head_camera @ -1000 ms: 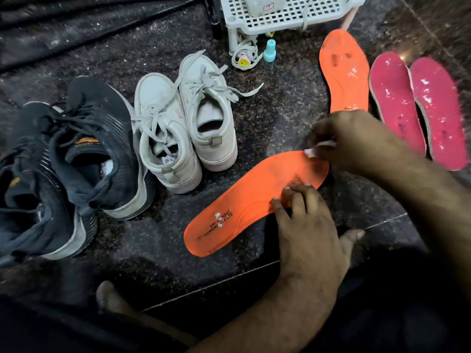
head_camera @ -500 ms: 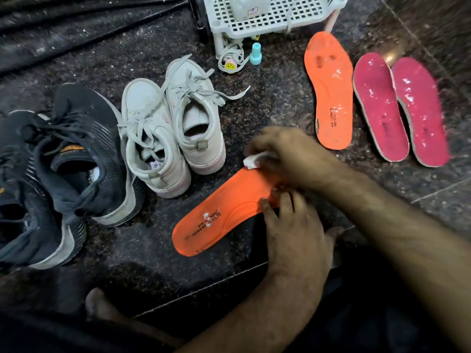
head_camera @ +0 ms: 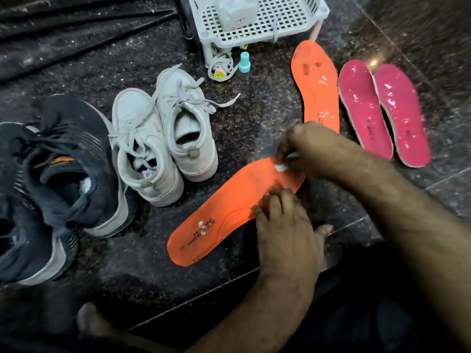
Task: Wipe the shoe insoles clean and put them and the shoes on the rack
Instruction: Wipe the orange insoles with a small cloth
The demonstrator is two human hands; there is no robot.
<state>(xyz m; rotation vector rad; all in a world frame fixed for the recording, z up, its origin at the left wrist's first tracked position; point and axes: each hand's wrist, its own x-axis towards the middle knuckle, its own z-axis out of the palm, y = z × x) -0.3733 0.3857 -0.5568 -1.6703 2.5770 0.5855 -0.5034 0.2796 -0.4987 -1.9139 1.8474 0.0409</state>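
Our right hand (head_camera: 313,151) pinches a small white wipe (head_camera: 281,168), fingers curled round it, and presses it on the front part of the near orange insole (head_camera: 229,212). Our left hand (head_camera: 285,225) lies flat with straight fingers, fingertips pinning the near edge of that insole, holding nothing. The insole lies slantwise on the dark stone floor (head_camera: 254,110), heel end near-left, toe end under the right hand.

The second orange insole (head_camera: 316,90) lies far-right, just beside the two pink insoles (head_camera: 382,113), which touch side by side; all three show shiny wet or dirty patches, so we judge them not yet wiped. White sneakers (head_camera: 163,138) stand left of centre, black sneakers (head_camera: 51,179) at far left. The white rack (head_camera: 257,24) sits at the far edge with a white container on it; no shoes or insoles are on it yet. A small teal bottle (head_camera: 244,62) stands just in front of the rack.

Risks, as we judge them: only the left fingertips hold the thin insole, so a hard stroke could skid or buckle it. The wipe is tiny and could shred or slip out of the pinch. The right forearm hangs close over the other orange insole and could nudge it. Task is early.
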